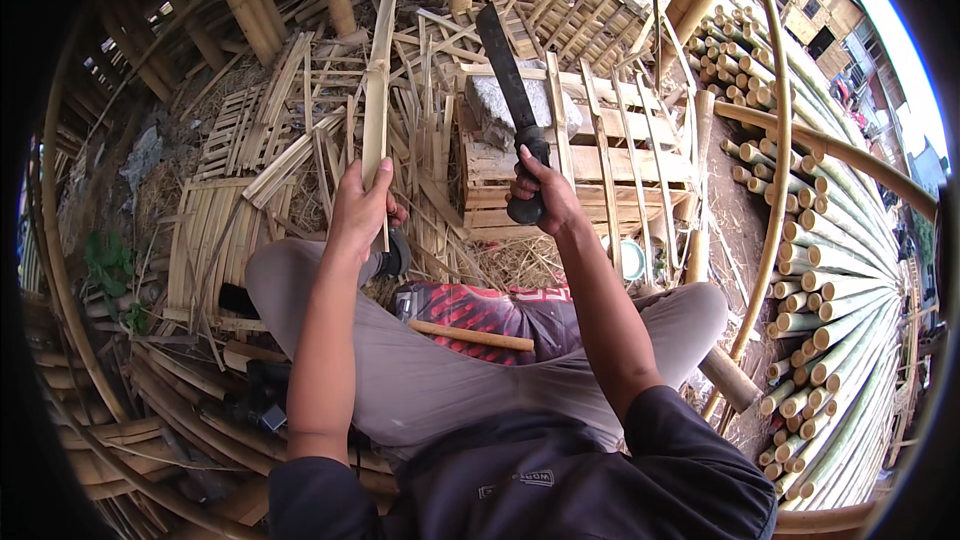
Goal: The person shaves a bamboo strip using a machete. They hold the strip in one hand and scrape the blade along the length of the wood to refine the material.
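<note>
Gripped upright in the left hand (pixel 358 208) is a long bamboo strip (pixel 377 90); the right hand (pixel 543 190) is closed round the handle of a dark machete (pixel 508 75). Both are raised above the person's crossed legs, with the blade over the wooden pallet (pixel 640 165).

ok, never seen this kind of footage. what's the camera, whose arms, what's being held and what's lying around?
It is one wide fisheye camera worn on a person's head, looking down, so straight edges bend near the rim. The two forearms coming up from the bottom are the wearer's own; they sit cross-legged. The left hand grips a long bamboo strip held upright. The right hand grips the dark handle of a machete, blade pointing away. Ahead lie loose bamboo slats and a wooden pallet with a grey stone on it. Stacked bamboo poles fill the right side.
</note>
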Motion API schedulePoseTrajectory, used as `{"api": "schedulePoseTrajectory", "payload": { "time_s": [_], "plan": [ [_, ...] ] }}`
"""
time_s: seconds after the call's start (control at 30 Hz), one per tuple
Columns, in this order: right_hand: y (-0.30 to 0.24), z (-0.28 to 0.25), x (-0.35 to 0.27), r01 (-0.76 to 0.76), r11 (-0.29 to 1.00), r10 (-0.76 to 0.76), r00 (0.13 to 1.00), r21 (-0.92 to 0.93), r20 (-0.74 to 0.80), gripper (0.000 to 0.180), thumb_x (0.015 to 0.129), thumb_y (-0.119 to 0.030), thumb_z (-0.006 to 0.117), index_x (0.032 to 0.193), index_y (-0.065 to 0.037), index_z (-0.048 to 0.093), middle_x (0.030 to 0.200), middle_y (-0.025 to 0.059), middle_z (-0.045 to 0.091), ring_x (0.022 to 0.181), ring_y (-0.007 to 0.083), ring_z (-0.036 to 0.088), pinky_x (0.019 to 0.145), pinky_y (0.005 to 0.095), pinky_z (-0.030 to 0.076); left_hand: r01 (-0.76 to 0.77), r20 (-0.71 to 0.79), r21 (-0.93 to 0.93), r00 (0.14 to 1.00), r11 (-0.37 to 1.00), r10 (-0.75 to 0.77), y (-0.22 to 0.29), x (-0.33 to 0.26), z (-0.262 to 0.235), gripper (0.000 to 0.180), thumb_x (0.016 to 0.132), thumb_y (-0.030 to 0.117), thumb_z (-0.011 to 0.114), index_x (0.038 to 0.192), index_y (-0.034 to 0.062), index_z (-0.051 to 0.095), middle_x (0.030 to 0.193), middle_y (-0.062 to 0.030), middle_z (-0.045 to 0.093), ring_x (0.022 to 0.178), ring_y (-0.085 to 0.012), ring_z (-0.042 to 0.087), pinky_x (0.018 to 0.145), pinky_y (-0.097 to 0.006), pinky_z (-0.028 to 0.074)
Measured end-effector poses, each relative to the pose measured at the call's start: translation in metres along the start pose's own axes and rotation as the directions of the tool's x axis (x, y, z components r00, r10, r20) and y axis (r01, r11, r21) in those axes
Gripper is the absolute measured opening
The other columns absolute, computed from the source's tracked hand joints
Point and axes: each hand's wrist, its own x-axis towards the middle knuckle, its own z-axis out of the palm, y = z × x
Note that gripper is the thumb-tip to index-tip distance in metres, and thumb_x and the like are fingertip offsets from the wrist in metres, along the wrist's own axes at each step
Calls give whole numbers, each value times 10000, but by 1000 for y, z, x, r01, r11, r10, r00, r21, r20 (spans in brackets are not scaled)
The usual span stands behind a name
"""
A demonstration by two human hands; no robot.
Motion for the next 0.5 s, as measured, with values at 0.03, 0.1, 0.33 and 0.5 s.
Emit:
{"api": "schedulePoseTrajectory", "payload": {
  "time_s": [0.03, 0.1, 0.33, 0.5],
  "plan": [
    [-5, 4, -7, 59, 997, -58, 998, -53, 19, 282, 950, -312, 683, 837, -143, 489, 613, -62, 401, 527, 82, 388, 517, 255, 349, -3, 28, -4, 1000, 1000, 4, -3, -1, -1, 296, 1006, 364, 574, 972, 78, 510, 592, 2, 471, 461, -122, 503, 425, -279, 424],
    [-23, 15, -27, 194, 961, -188, 981, -196, 53, 288, 946, -301, 691, 835, -109, 508, 616, -57, 418, 544, 82, 405, 524, 255, 354, -3, 83, -13, 997, 1000, 4, -8, -3, 0, 302, 1005, 359, 579, 1032, 68, 499, 598, -5, 491, 458, -123, 512, 413, -286, 416],
    [-64, 47, -85, 395, 718, -409, 906, -573, 111, 242, 860, -184, 783, 942, -30, 615, 707, -4, 607, 599, 76, 529, 563, 250, 435, 309, 534, -253, 835, 917, -134, 5, -42, 22, 211, 1028, 348, 539, 1008, 150, 473, 625, 58, 380, 453, -51, 363, 434, -230, 370],
    [-67, 31, -97, 283, 615, -286, 950, -736, 126, 300, 797, -205, 831, 942, -22, 643, 803, 47, 679, 671, 96, 582, 629, 260, 472, 95, 573, -170, 819, 981, 20, -9, -49, 44, 181, 981, 195, 633, 1082, 113, 508, 650, 53, 463, 475, -31, 421, 425, -219, 397]
  ]
}}
